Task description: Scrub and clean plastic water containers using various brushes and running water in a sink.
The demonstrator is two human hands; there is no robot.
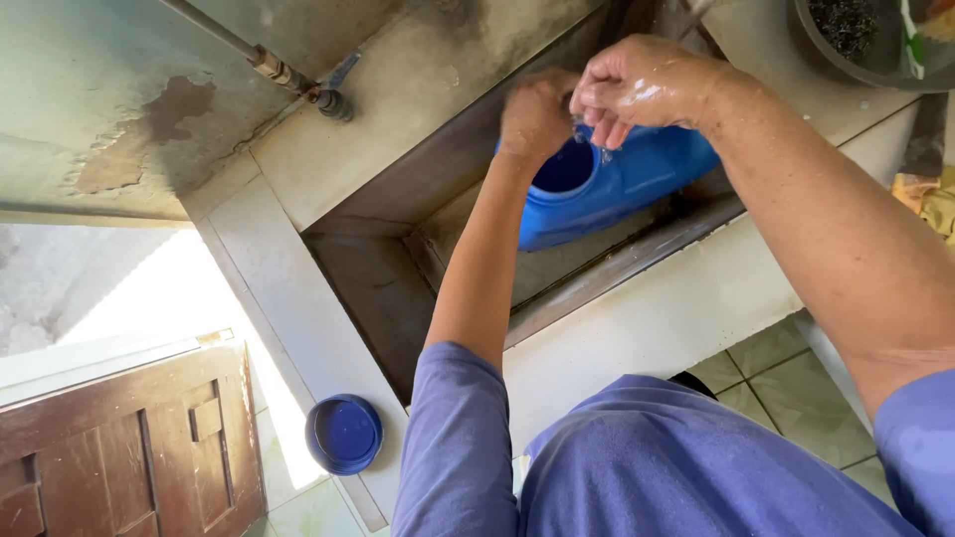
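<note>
Both hands are raised over a deep concrete sink point(388, 288), just above the round opening of a big blue plastic jug point(607, 189). The jug lies tilted inside the sink, at its far right part, with its mouth turned up toward the person. The left hand point(535, 117) is curled into a closed grip at the far edge of the mouth; what it closes on, I cannot tell. The right hand point(637, 88) is wet and shiny, its fingers bent down and close together in a narrow grip, with drops of water falling from the fingertips into the jug. The two hands are touching or almost touching.

On the pale bench point(288, 328) at the near left of the sink lies a round blue plastic lid point(344, 434), hollow side up, well apart from the jug. A metal tap on a thin pipe point(298, 82) sticks out from the stained wall, far left of the hands. At the far right corner stands a dark round bowl point(846, 40), with a green and white package point(913, 40) just beside it. A brown wooden door point(129, 447) is at the near left.
</note>
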